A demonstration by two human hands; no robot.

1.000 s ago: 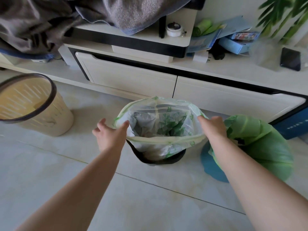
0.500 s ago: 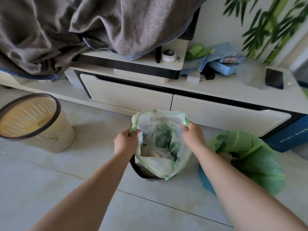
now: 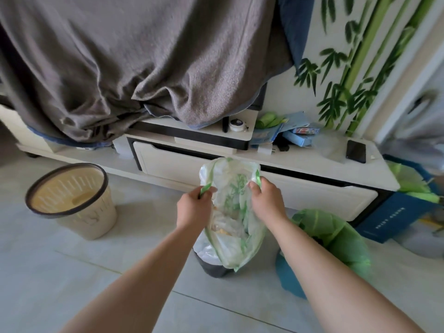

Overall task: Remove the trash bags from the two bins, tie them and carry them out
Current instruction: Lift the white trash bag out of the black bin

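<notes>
Fingers curled tight, the left hand and right hand grip opposite rims of the trash bag. It hangs upright, its base straight below them inside the bin.

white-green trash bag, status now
Left hand, right hand each grip rim of translucent white-green plastic bag. Bag partly out of round dark bin. Nothing blocking.

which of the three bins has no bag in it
The cream bin at far left: its slotted walls show unlined. The dark middle bin and the blue bin at right each hold a bag.
</notes>
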